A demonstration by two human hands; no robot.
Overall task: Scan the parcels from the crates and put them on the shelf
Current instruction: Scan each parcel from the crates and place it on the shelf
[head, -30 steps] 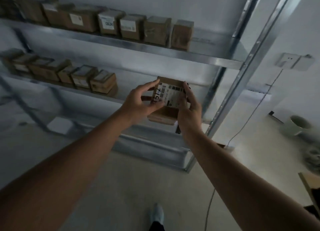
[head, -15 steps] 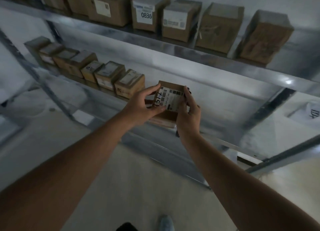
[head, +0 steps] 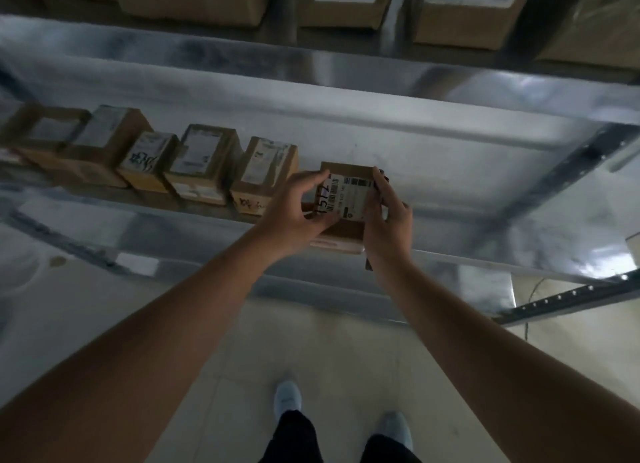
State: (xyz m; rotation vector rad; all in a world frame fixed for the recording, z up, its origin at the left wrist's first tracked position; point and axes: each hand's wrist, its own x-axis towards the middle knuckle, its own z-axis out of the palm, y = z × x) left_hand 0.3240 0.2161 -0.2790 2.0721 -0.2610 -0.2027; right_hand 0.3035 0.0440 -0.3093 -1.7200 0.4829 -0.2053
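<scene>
Both hands hold 1 cardboard parcel [head: 346, 199] between them at the front edge of the metal shelf [head: 450, 171] — left hand [head: 294, 209] curled on its left side, right hand [head: 384, 220] gripping its right side. Its label reads 1512. The parcel sits just right of the row of boxes [head: 204, 164].

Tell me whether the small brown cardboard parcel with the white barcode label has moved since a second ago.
Yes. The small brown cardboard parcel has moved toward the metal shelf, now over its front edge beside the row of parcels.
</scene>
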